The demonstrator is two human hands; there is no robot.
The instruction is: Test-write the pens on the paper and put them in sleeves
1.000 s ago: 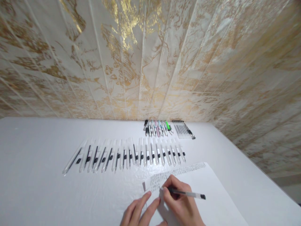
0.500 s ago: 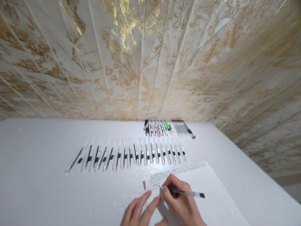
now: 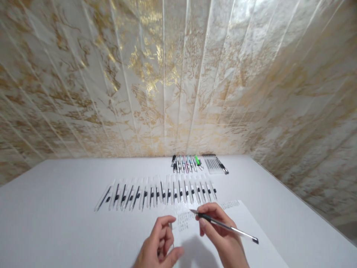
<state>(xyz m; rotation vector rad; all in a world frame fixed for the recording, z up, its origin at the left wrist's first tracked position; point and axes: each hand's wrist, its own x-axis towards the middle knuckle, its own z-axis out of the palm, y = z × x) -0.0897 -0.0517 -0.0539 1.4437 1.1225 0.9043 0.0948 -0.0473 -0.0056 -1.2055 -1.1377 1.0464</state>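
Pinching a pen [image 3: 227, 227] between thumb and fingers, the right hand [image 3: 221, 236] is hovering over the paper [image 3: 245, 223]; the left hand [image 3: 160, 240] is hanging loosely curled, thumb apart, empty, at the paper's left edge. Pens [image 3: 168, 190] are lying beyond.

Clear pens [image 3: 157, 192] lie side by side before a gold-patterned wall [image 3: 156, 111].

1. The held pen [image 3: 223, 224] is seen in smooth plastic, glossy along its barrel.
2. The near sheet [image 3: 240, 216] is made of matt paper.
3. Translucent, frosted-looking plastic is shown in the row of pen pieces [image 3: 168, 184].
4. The tabletop [image 3: 55, 216] is finished smooth, with a faint sheen.
5. The far wall covering [image 3: 150, 111] is creased and patterned in shiny, foil-like gold.
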